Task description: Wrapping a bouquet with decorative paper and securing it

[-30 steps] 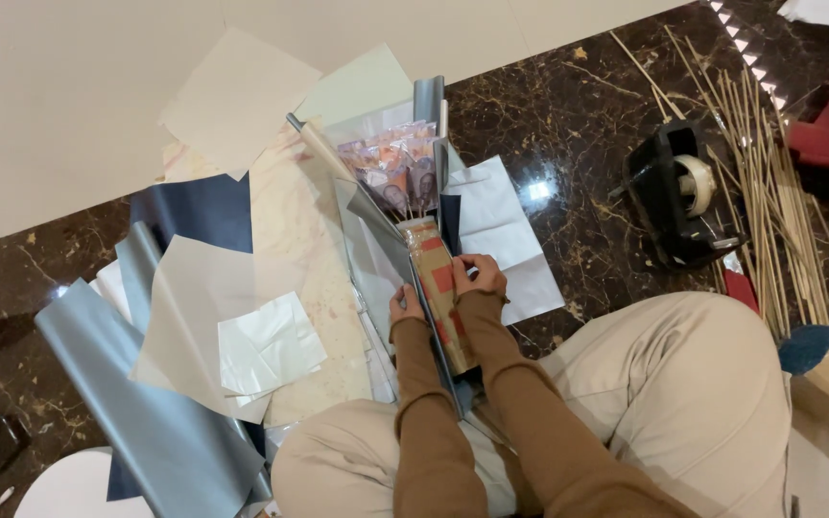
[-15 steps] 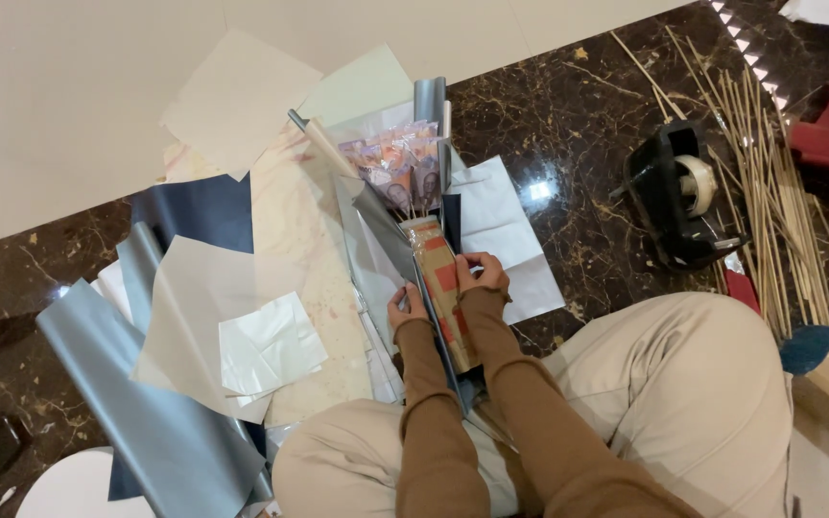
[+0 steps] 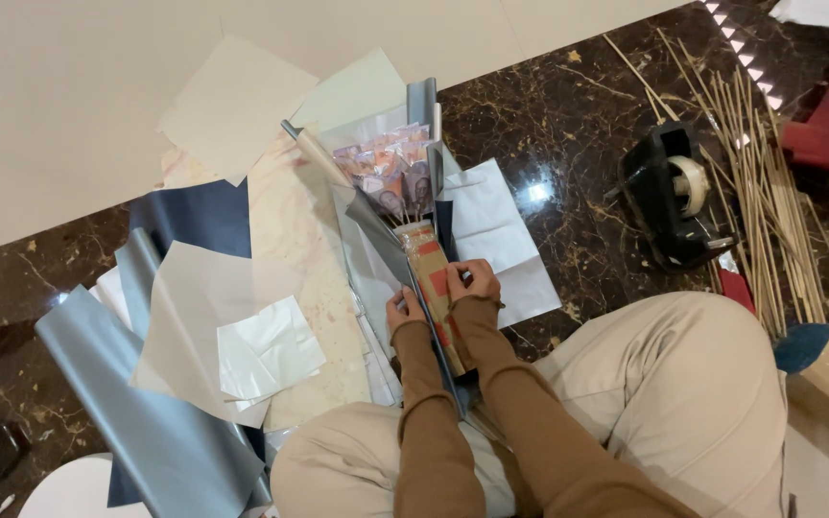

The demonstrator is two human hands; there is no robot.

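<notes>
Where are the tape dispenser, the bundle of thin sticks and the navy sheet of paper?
tape dispenser (image 3: 669,197), head view, on its black body.
bundle of thin sticks (image 3: 769,182), head view, mid-length of the sticks.
navy sheet of paper (image 3: 199,216), head view, its bare middle.

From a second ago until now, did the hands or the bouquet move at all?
Almost nothing changed. The left hand and right hand still grip the bouquet's cardboard handle from either side. The banknote bouquet, tape dispenser, bamboo sticks and wrapping sheets stayed put.

The floor (image 3: 568,115) is glossy dark marble. Matt paper sheets (image 3: 232,105) lie beside shiny silver wrap (image 3: 146,422). The sticks (image 3: 760,163) look wooden.
</notes>
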